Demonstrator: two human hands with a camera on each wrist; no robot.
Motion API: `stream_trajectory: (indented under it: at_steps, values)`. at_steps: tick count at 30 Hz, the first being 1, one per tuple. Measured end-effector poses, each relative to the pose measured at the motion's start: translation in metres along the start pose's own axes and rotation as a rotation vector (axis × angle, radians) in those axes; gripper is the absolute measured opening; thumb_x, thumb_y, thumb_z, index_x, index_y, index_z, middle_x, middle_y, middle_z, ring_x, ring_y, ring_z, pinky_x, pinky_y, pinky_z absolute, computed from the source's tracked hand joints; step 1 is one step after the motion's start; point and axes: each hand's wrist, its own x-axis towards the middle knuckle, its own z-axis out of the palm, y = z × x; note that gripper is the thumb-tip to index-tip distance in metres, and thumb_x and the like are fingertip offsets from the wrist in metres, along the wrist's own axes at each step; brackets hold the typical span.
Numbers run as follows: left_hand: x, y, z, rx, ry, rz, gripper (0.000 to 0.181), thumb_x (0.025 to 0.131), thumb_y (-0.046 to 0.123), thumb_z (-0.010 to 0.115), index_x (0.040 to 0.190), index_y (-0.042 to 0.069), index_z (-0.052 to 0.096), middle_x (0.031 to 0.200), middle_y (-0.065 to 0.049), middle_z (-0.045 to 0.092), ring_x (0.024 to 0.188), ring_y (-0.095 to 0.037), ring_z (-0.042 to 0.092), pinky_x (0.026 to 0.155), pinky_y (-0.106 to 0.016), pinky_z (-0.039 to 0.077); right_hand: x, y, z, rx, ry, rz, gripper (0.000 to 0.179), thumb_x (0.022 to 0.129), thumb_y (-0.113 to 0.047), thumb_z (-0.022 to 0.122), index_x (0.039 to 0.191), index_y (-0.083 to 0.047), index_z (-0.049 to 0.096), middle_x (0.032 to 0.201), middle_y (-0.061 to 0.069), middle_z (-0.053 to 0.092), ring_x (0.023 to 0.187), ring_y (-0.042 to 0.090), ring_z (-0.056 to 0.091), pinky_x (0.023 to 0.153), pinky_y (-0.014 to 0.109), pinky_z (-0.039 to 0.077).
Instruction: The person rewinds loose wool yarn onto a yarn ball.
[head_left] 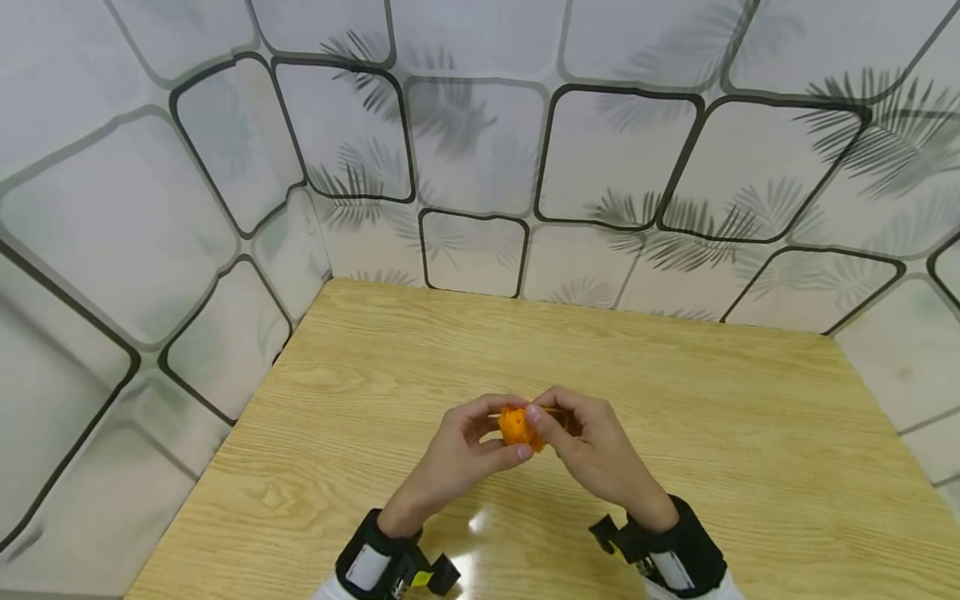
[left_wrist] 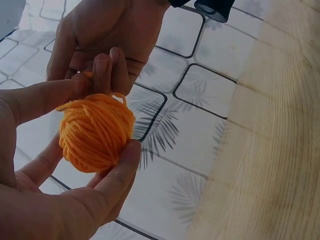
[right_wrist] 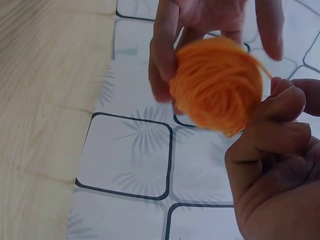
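A ball of orange yarn (head_left: 516,427) is held above the table in front of me. My left hand (head_left: 468,446) grips it between thumb and fingers; in the left wrist view the fingers lie around the wound ball (left_wrist: 97,132). Close against its right side is my right hand (head_left: 596,446). From the ball (right_wrist: 217,85) a short yarn strand (right_wrist: 266,71) runs to the thumb and fingertip of that hand (right_wrist: 280,165), which pinch it. The strand's far end is hidden by the fingers.
Beneath both hands lies a wood-grain table (head_left: 390,358), its surface reaching back to a wall covering (head_left: 472,254) with dark outlines and grey leaf prints. The same covering continues along the left side. Each wrist wears a black strap (head_left: 375,550) with a small camera.
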Motion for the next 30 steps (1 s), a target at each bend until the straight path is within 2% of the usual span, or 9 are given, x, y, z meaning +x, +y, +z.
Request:
stream_trajectory:
  at_steps: [6,10,15,21,27,30]
  values:
    - [-0.001,-0.002,0.001,0.010,-0.050,0.041,0.039,0.094,0.000,0.071,0.133,0.000,0.061,0.133,-0.017,0.059,0.111,-0.032,0.063,0.088,-0.039,0.059,0.005,0.003,-0.005,0.001,-0.001,-0.010,0.015,0.105,-0.013,0.059,0.096,-0.010,0.070,0.081,0.001,0.066,0.060,0.017,0.058,0.053,0.028,0.052]
    - [-0.002,-0.001,0.001,0.013,-0.061,0.031,0.039,0.095,0.002,0.070,0.132,0.000,0.060,0.132,-0.017,0.059,0.112,-0.030,0.063,0.089,-0.039,0.059,0.008,0.005,-0.008,-0.019,0.012,-0.011,0.014,0.104,-0.013,0.060,0.095,-0.011,0.070,0.076,0.001,0.061,0.058,0.019,0.054,0.050,0.027,0.048]
    - [-0.004,0.000,-0.001,0.000,-0.068,0.010,0.039,0.094,0.002,0.071,0.131,-0.002,0.058,0.130,-0.018,0.057,0.110,-0.029,0.062,0.088,-0.039,0.059,0.012,0.007,-0.012,-0.023,0.040,-0.009,0.014,0.104,-0.012,0.059,0.094,-0.009,0.068,0.069,0.002,0.050,0.052,0.014,0.045,0.046,0.026,0.041]
    - [-0.006,0.003,-0.002,-0.015,-0.098,0.021,0.041,0.094,0.004,0.073,0.130,-0.004,0.057,0.126,-0.018,0.058,0.107,-0.026,0.062,0.087,-0.037,0.059,0.016,0.013,-0.018,0.011,0.072,-0.021,0.017,0.106,-0.010,0.055,0.092,-0.007,0.065,0.065,0.004,0.049,0.050,0.016,0.045,0.045,0.027,0.039]
    - [-0.009,0.006,-0.002,-0.041,-0.128,0.017,0.042,0.093,0.006,0.074,0.130,-0.004,0.057,0.124,-0.016,0.058,0.108,-0.023,0.062,0.089,-0.037,0.059,0.019,0.017,-0.020,0.062,0.112,0.041,0.025,0.109,-0.018,0.051,0.092,-0.004,0.064,0.067,0.009,0.050,0.052,0.021,0.045,0.046,0.027,0.038]
    - [-0.010,0.007,-0.001,-0.060,-0.140,0.044,0.042,0.093,0.005,0.074,0.130,-0.006,0.056,0.125,-0.017,0.058,0.107,-0.021,0.062,0.090,-0.037,0.058,0.021,0.021,-0.020,0.094,0.132,0.074,0.027,0.109,-0.020,0.051,0.092,-0.003,0.063,0.068,0.009,0.051,0.053,0.020,0.045,0.046,0.026,0.037]
